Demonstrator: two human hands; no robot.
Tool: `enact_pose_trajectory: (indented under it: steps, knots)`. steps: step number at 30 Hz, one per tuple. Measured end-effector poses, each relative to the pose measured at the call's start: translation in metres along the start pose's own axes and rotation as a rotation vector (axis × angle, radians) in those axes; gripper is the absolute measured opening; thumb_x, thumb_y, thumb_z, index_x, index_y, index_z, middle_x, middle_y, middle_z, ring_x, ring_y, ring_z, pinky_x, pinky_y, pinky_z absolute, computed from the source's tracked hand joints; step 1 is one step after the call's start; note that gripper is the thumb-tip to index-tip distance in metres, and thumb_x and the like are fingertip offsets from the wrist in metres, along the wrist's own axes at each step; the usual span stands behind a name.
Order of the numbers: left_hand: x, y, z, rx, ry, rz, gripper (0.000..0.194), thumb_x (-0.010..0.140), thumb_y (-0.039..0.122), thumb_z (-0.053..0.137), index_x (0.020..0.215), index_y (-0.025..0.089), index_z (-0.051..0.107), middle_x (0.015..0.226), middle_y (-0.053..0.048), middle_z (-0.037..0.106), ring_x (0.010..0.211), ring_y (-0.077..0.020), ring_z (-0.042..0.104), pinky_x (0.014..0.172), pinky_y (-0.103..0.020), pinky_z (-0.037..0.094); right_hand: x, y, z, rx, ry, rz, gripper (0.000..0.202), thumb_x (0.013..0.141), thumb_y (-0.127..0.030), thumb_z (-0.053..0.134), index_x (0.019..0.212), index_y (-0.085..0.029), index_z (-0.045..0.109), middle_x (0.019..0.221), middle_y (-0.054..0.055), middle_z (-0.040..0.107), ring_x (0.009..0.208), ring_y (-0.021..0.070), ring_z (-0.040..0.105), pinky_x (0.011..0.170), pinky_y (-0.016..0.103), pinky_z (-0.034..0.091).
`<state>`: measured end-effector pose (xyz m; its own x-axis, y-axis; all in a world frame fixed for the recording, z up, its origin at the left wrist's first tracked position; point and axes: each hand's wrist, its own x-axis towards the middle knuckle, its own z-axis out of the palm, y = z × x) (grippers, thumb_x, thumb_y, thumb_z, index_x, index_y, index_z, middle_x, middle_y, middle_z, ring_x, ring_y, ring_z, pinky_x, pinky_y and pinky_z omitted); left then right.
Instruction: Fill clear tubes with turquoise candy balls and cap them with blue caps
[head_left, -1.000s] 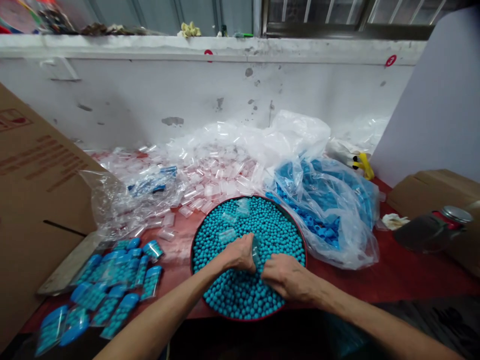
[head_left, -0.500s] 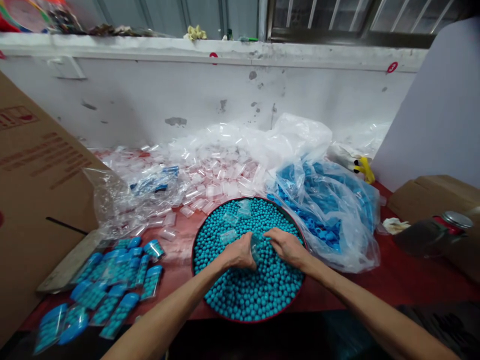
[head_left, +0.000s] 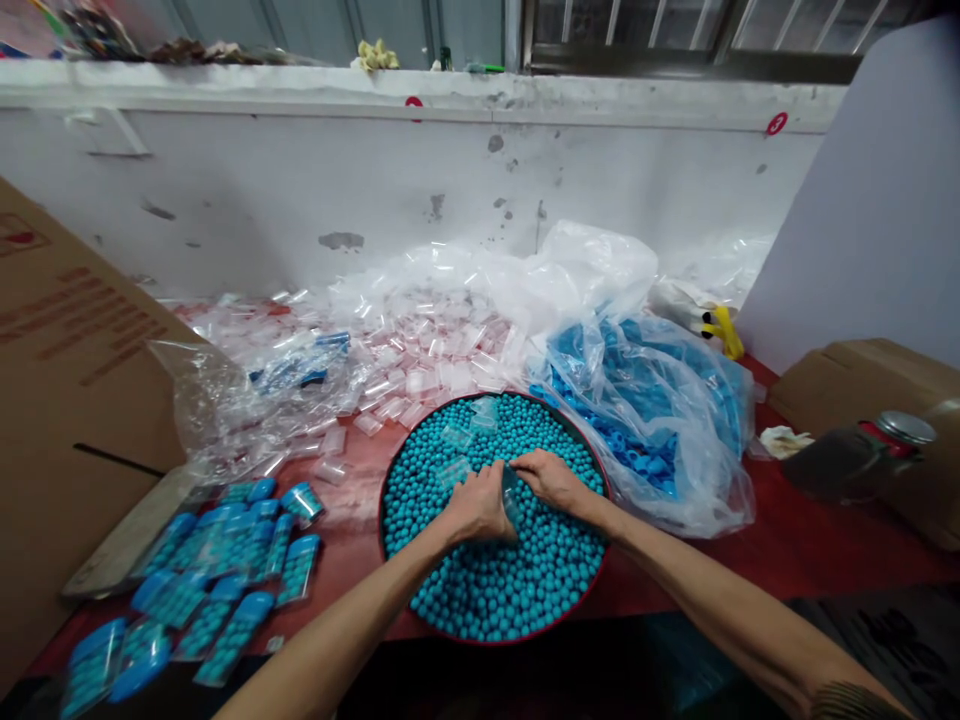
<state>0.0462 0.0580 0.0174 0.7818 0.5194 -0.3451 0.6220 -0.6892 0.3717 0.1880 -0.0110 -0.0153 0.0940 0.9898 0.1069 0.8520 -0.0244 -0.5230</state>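
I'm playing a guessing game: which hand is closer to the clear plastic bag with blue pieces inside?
Right. The right hand is left of the bag, over round turquoise balls; the left hand is farther left, over them too.

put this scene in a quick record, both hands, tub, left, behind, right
left hand: holding clear container
right hand: fingertips at the container, touch unclear
tub: round, full of blue beads
left: bead-filled containers, blue-capped
behind: heap of loose clear containers
right: plastic bag, blue pieces inside
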Motion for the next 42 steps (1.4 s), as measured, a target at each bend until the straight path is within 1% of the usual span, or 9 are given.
enact_pose_trajectory:
  steps: [4,7,10,16,20,23,27,36,42]
  knots:
    - [0.002,-0.003,0.008,0.026,0.099,0.039,0.070,0.054,0.024,0.057,0.120,0.013,0.034,0.112,-0.014,0.048,0.100,-0.0303,0.047,0.084,-0.039,0.037,-0.028,-0.022,-0.018,-0.154,0.026,-0.135,0.024,0.083,-0.026,0.043,0.101,-0.017,0.057,0.091,0.008,0.059,0.088,0.0191,0.048,0.079,0.033,0.034]
    - [-0.004,-0.006,0.007,-0.018,0.145,0.069,0.066,0.057,0.025,0.054,0.118,0.011,0.034,0.109,-0.014,0.049,0.098,-0.0276,0.048,0.084,-0.036,0.037,-0.052,-0.031,-0.031,-0.190,-0.177,-0.351,0.040,0.078,-0.036,0.050,0.112,-0.016,0.048,0.097,0.010,0.055,0.091,0.0209,0.045,0.081,0.036,0.032]
    - [-0.016,-0.006,-0.002,-0.063,0.185,0.040,0.072,0.054,0.022,0.054,0.122,0.010,0.030,0.113,-0.013,0.046,0.102,-0.0262,0.046,0.087,-0.034,0.036,-0.063,-0.032,-0.036,-0.209,-0.280,-0.398,0.054,0.071,-0.046,0.055,0.114,-0.015,0.046,0.108,0.013,0.049,0.102,0.0245,0.040,0.088,0.041,0.028]
    - [-0.053,-0.019,-0.004,-0.077,0.177,-0.020,0.080,0.051,0.021,0.053,0.125,0.012,0.026,0.121,-0.013,0.040,0.110,-0.0274,0.040,0.093,-0.035,0.031,-0.054,-0.046,-0.027,-0.226,-0.331,-0.637,0.045,0.077,-0.047,0.044,0.116,-0.024,0.044,0.121,0.011,0.041,0.118,0.0265,0.026,0.096,0.050,0.016]
    - [-0.074,-0.028,0.009,-0.032,0.136,-0.095,0.077,0.051,0.018,0.050,0.125,0.012,0.027,0.118,-0.013,0.043,0.106,-0.0271,0.044,0.090,-0.034,0.034,-0.047,-0.053,-0.013,-0.243,-0.326,-0.796,0.024,0.078,-0.036,0.044,0.096,-0.024,0.055,0.107,0.007,0.049,0.113,0.0235,0.032,0.096,0.048,0.015]
    - [-0.074,-0.028,0.021,-0.038,0.111,-0.120,0.072,0.053,0.017,0.049,0.123,0.013,0.029,0.115,-0.013,0.044,0.101,-0.0259,0.046,0.087,-0.034,0.035,-0.037,-0.045,0.000,-0.285,-0.340,-0.846,0.016,0.072,-0.036,0.049,0.079,-0.023,0.057,0.090,0.006,0.052,0.102,0.0237,0.039,0.093,0.048,0.017]
    - [-0.058,-0.026,0.029,-0.081,0.167,-0.091,0.070,0.057,0.019,0.049,0.123,0.011,0.028,0.114,-0.014,0.044,0.100,-0.0254,0.047,0.087,-0.033,0.036,-0.016,-0.026,0.009,-0.321,-0.330,-0.915,0.020,0.067,-0.040,0.054,0.078,-0.024,0.057,0.088,0.004,0.052,0.099,0.0243,0.038,0.092,0.047,0.019]
    - [-0.032,-0.013,0.012,-0.228,0.194,-0.227,0.073,0.056,0.023,0.053,0.122,0.011,0.024,0.117,-0.014,0.042,0.095,-0.0246,0.052,0.078,-0.030,0.040,-0.003,-0.010,-0.001,-0.241,-0.115,-0.659,0.018,0.069,-0.029,0.056,0.087,-0.024,0.060,0.105,0.005,0.051,0.105,0.0237,0.038,0.094,0.049,0.018]
    - [-0.030,0.004,0.020,-0.185,0.268,-0.240,0.082,0.054,0.023,0.055,0.127,0.009,0.021,0.117,-0.015,0.041,0.100,-0.0274,0.048,0.085,-0.032,0.035,0.017,0.022,-0.011,0.242,0.320,-0.224,0.021,0.078,-0.018,0.045,0.094,-0.019,0.059,0.100,0.008,0.052,0.095,0.0167,0.049,0.087,0.034,0.037]
